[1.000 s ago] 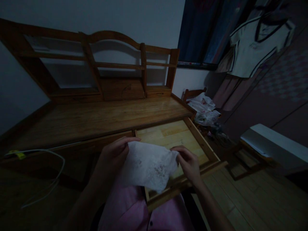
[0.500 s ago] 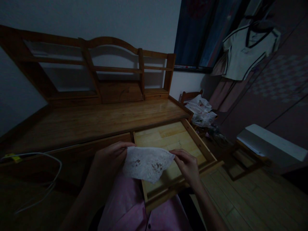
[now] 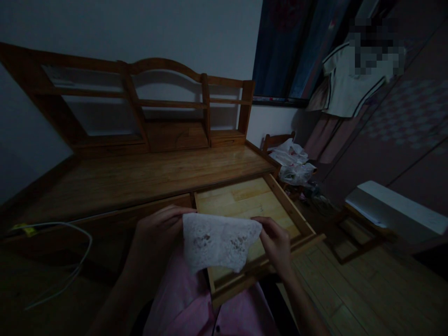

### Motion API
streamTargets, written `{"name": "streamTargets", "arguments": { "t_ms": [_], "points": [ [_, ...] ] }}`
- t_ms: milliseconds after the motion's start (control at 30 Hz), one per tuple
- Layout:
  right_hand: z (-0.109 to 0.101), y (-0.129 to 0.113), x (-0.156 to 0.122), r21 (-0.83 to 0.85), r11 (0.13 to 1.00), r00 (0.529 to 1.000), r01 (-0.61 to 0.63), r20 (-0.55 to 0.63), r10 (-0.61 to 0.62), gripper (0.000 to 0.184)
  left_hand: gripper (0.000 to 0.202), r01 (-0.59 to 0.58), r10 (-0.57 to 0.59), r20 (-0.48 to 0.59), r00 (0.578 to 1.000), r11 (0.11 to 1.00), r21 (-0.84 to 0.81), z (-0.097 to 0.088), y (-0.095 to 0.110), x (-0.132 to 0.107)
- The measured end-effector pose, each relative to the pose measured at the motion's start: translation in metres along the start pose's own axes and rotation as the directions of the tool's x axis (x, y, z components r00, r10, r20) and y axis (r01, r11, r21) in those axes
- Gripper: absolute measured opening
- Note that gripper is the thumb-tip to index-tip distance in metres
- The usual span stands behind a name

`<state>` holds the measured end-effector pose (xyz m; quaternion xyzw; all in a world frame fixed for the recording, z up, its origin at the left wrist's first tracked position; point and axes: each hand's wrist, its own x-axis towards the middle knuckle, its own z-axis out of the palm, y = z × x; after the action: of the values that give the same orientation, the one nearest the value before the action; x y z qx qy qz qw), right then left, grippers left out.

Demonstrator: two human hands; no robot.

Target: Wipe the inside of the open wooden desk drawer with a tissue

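A thin white wipe (image 3: 219,249) with two patches of dark smudges hangs stretched between my hands. My left hand (image 3: 163,228) pinches its upper left corner, and my right hand (image 3: 275,238) pinches the upper right corner. The lower edge droops loosely and unevenly. Below and behind the wipe is a pulled-out wooden drawer (image 3: 231,193), its pale bottom showing; the wipe covers part of it. The drawer's front reaches close to my lap.
The drawer belongs to a wooden desk (image 3: 154,172) with a shelf unit (image 3: 168,103) at its back. A white cable (image 3: 89,238) loops at the left. Right of the desk are plastic bags (image 3: 292,161) on a chair and a white boxy object (image 3: 399,205) on a stool.
The wipe is pulled wider and flatter, with my right hand slightly farther right. Its lower edge hangs a little lower and has changed shape. The drawer stays out.
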<state>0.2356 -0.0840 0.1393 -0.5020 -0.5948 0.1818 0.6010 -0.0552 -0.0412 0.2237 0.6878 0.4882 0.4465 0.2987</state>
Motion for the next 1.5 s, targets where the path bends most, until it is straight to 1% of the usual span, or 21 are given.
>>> {"name": "streamTargets", "arguments": {
  "t_ms": [133,233,300,367,467,567,667,733,800,867,900,933,1000,1100,1167,1267,1333,1367,1400,1433,1500],
  "points": [
    [-0.009,-0.005,0.006,0.051,0.998,0.999,0.022,0.027,-0.023,0.016,0.023,-0.054,0.054,0.013,0.998,0.999,-0.001,-0.003,-0.006,0.006],
    [-0.018,-0.009,0.009,0.046,0.993,0.99,0.106,0.089,-0.11,0.02,0.021,-0.098,0.098,-0.007,0.995,0.992,-0.079,-0.002,-0.007,0.009],
    [-0.024,-0.013,0.01,0.024,0.988,0.983,0.149,0.107,-0.151,0.021,0.019,-0.106,0.103,-0.024,0.994,0.986,-0.132,-0.001,-0.005,0.01],
    [-0.028,-0.018,0.011,0.003,0.988,0.983,0.156,0.094,-0.156,0.021,0.019,-0.094,0.091,-0.026,0.995,0.985,-0.147,-0.001,0.0,0.009],
    [-0.032,-0.024,0.013,0.009,0.993,0.991,0.117,0.067,-0.117,0.02,0.022,-0.06,0.059,-0.011,0.998,0.988,-0.145,0.0,0.007,0.009],
    [-0.03,-0.027,0.016,0.069,0.997,0.996,0.022,0.081,-0.028,0.019,0.027,-0.025,0.03,0.028,0.999,0.987,-0.161,0.005,0.008,0.009],
    [-0.018,-0.022,0.018,0.214,0.966,0.988,-0.147,0.079,0.133,0.017,0.034,-0.014,0.026,0.056,0.998,0.978,-0.207,0.018,0.003,0.013],
    [-0.004,-0.014,0.018,0.343,0.894,0.958,-0.288,0.113,0.265,0.033,0.045,-0.033,0.048,0.06,0.997,0.973,-0.229,0.03,-0.002,0.015],
    [0.011,-0.004,0.016,0.445,0.798,0.914,-0.406,0.187,0.36,0.061,0.049,-0.047,0.064,0.071,0.995,0.974,-0.22,0.042,-0.008,0.018],
    [0.024,0.008,0.013,0.498,0.718,0.873,-0.487,0.256,0.415,0.086,0.056,-0.041,0.065,0.117,0.991,0.98,-0.196,0.05,-0.015,0.019],
    [0.029,0.013,0.012,0.508,0.692,0.858,-0.513,0.275,0.434,0.092,0.06,-0.033,0.062,0.147,0.987,0.981,-0.19,0.053,-0.02,0.02],
    [0.032,0.018,0.011,0.513,0.678,0.848,-0.527,0.277,0.451,0.094,0.064,-0.023,0.058,0.177,0.982,0.981,-0.195,0.056,-0.025,0.02],
    [0.034,0.027,0.012,0.504,0.691,0.852,-0.519,0.239,0.465,0.086,0.072,0.005,0.047,0.225,0.973,0.974,-0.225,0.058,-0.038,0.022],
    [0.026,0.035,0.015,0.44,0.778,0.891,-0.449,0.158,0.425,0.067,0.076,0.028,0.034,0.269,0.962,0.974,-0.224,0.059,-0.055,0.026],
    [0.018,0.04,0.018,0.354,0.84,0.911,-0.41,0.121,0.394,0.069,0.075,0.009,0.05,0.277,0.959,0.977,-0.211,0.06,-0.061,0.029],
    [0.01,0.052,0.021,0.238,0.884,0.913,-0.403,0.03,0.408,0.084,0.073,-0.032,0.101,0.322,0.941,0.977,-0.213,0.062,-0.06,0.035],
    [0.012,0.062,0.024,0.269,0.853,0.884,-0.446,-0.015,0.467,0.086,0.073,-0.068,0.145,0.382,0.913,0.976,-0.208,0.061,-0.056,0.039],
    [0.016,0.067,0.026,0.327,0.813,0.859,-0.482,-0.005,0.512,0.084,0.073,-0.09,0.17,0.415,0.894,0.974,-0.205,0.06,-0.054,0.041],
    [0.021,0.071,0.029,0.397,0.751,0.826,-0.528,0.035,0.562,0.078,0.073,-0.115,0.196,0.446,0.873,0.972,-0.204,0.058,-0.052,0.042],
    [0.029,0.074,0.031,0.46,0.668,0.783,-0.585,0.105,0.613,0.07,0.074,-0.136,0.219,0.477,0.851,0.97,-0.203,0.055,-0.049,0.043],
    [0.047,0.075,0.036,0.524,0.476,0.677,-0.707,0.307,0.669,0.056,0.075,-0.161,0.247,0.539,0.805,0.966,-0.203,0.047,-0.041,0.045]
  ]
}}
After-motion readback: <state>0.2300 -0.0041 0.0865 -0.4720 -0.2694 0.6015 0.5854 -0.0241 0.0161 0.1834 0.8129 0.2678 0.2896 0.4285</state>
